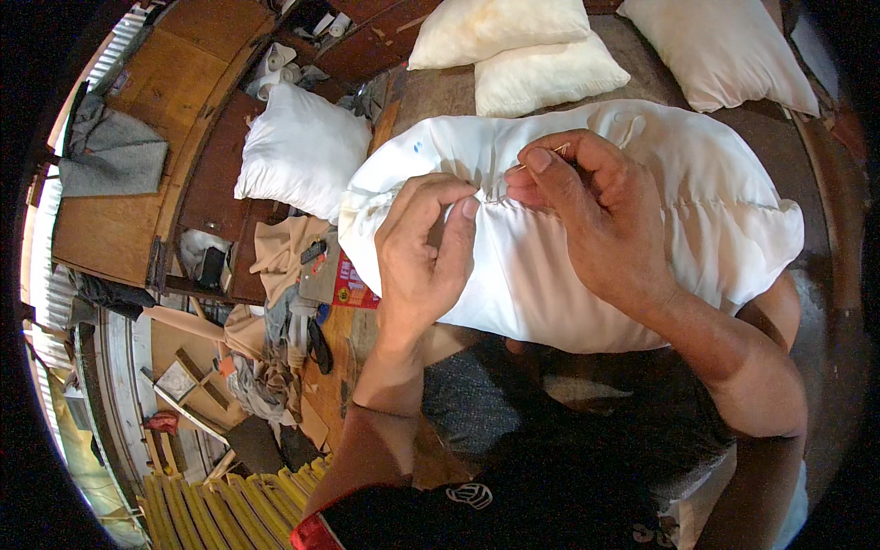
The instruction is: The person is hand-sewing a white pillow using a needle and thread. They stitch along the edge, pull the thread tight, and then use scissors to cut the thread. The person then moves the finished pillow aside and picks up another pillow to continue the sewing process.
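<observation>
A long white stuffed cushion [541,275] lies across my lap, with a gathered seam running along its length. My left hand [422,247] pinches the seam near the middle, thumb and index fingertips together. Just right of it, my right hand [596,211] holds a thin needle [561,149] between thumb and forefinger, raised slightly over the seam; its other fingers curl near the fabric.
Two white pillows [550,82] are stacked behind the cushion, another [715,55] at the back right and one [298,156] at left. Wooden cabinets [128,243], crumpled cloths [280,257], assorted clutter and yellow slats [215,513] fill the left side.
</observation>
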A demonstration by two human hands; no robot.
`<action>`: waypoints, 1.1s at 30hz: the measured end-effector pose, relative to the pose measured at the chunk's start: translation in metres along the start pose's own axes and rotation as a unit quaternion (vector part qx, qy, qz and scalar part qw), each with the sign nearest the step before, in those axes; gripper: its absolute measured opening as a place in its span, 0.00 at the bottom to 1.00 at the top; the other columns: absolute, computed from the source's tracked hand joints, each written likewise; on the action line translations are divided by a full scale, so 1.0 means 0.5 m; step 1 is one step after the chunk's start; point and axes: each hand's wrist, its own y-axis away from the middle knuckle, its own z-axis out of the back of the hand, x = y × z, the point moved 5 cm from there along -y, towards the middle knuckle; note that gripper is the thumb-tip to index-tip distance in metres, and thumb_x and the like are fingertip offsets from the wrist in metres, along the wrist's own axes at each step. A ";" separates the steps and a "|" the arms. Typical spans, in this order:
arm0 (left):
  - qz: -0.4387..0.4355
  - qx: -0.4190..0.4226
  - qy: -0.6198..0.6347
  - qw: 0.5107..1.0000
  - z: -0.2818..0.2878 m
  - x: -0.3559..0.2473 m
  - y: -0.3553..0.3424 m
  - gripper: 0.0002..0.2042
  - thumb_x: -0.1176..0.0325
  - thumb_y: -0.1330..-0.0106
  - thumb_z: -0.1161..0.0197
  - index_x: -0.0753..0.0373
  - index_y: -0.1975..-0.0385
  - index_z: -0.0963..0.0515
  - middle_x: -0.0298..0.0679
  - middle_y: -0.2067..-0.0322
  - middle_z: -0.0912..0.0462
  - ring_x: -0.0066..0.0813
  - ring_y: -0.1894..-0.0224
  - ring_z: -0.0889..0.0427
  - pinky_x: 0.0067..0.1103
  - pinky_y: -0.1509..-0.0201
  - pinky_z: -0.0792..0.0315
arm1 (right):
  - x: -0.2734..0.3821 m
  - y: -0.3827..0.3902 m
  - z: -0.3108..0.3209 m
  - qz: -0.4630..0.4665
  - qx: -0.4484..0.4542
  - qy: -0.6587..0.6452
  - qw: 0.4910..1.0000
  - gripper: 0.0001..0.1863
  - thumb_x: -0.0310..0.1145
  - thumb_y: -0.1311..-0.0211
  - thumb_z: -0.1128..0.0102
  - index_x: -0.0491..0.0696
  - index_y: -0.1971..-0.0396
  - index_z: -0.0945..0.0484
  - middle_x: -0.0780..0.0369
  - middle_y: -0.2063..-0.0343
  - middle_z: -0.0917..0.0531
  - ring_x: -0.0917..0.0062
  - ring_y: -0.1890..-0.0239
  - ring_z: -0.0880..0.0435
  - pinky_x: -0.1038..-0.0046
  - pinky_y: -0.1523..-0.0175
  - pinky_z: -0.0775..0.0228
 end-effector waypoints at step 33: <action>0.010 0.001 0.035 0.999 -0.009 0.013 -0.019 0.02 0.80 0.37 0.38 0.68 0.67 0.22 0.43 0.68 0.20 0.32 0.66 0.20 0.22 0.60 0.28 | -0.012 -0.027 0.000 -0.020 0.019 -0.031 0.999 0.14 0.36 0.24 0.49 0.39 0.59 0.23 0.61 0.66 0.16 0.81 0.62 0.16 0.77 0.51 0.20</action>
